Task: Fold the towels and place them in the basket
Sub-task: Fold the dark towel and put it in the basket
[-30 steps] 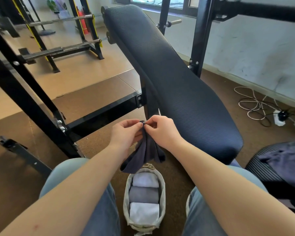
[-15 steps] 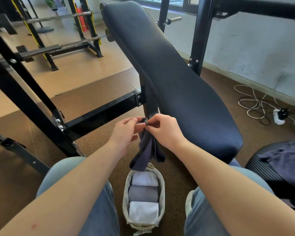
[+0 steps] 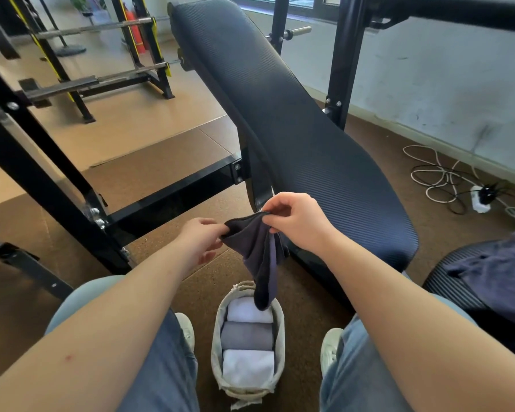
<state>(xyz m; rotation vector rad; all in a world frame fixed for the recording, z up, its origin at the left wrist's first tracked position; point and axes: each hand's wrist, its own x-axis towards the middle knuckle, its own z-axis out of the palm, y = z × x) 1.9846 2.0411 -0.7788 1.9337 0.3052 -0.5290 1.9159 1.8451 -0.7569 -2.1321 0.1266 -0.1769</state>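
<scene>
The left hand [image 3: 201, 237] and right hand [image 3: 298, 223], close together half a second ago, now stand apart, each pinching a top corner of the dark towel [image 3: 259, 254], which hangs over the basket [image 3: 217, 352] of three rolled towels [image 3: 247, 337] on the brown floor [image 3: 191, 292] before a black weight bench [image 3: 295, 129].

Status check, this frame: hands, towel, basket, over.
Left hand and right hand both pinching dark towel at top edge, hanging loose. Its tip dangles over basket far end; three rolled towels inside. Nothing in the way.
</scene>
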